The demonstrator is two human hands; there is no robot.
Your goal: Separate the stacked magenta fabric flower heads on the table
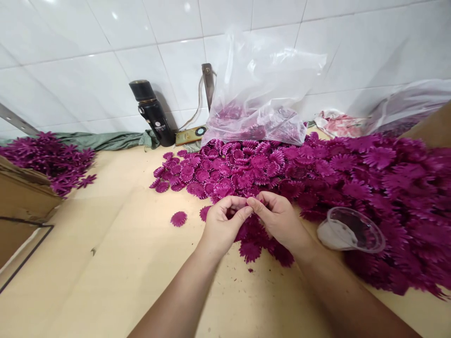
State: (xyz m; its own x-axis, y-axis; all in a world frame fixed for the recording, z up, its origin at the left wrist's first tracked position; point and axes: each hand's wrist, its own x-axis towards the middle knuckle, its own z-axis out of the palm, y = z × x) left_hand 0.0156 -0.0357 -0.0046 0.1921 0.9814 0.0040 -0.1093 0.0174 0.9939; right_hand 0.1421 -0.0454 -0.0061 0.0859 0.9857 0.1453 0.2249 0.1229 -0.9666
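My left hand (227,220) and my right hand (280,218) meet fingertip to fingertip over the table, thumbs and forefingers pinched together. Whatever is between the fingertips is too small and covered to make out; purple shows just behind them. Beneath and beyond the hands lies a pile of purple artificial flower pieces (202,176), many curled into shallow cups with scalloped edges. A wide heap of flatter purple flower pieces (382,188) spreads to the right. One single flower piece (178,218) lies left of my left hand.
A clear plastic tub (378,241) with something white inside tilts among the flowers by my right forearm. Behind stand a plastic bag (268,65), a black bottle (157,117) and a phone-like object (185,137). At left are a cardboard box (24,197) and another purple heap (66,162).
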